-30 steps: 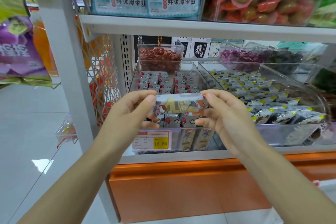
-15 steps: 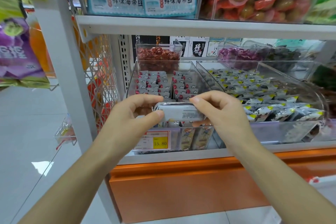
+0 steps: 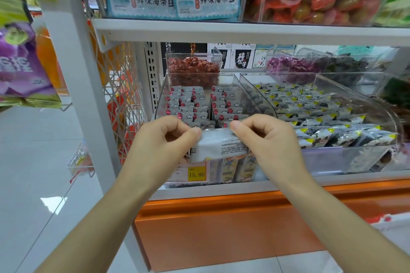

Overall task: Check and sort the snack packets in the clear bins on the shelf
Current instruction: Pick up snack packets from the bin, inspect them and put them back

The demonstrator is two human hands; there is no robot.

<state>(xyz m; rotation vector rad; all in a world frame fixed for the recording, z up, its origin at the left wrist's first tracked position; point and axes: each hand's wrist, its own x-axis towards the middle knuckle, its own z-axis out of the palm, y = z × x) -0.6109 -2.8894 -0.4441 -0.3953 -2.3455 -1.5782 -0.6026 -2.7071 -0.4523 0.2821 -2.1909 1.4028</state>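
Silver-grey packet [image 3: 219,146] pinched at both ends by left grip [image 3: 159,146] and right grip [image 3: 273,144], print side facing me, over front of clear bin [image 3: 233,75]. I'd hold level, read label, then slot into matching row.

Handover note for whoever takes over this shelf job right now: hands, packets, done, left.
Left hand: pinches the left end of one snack packet.
Right hand: pinches its right end.
Packet is held over the front of the left clear bin, printed text facing the camera.
Done: that bin's packets stand in rows.
Left: finish checking this packet, place it, then probably the right clear bin.
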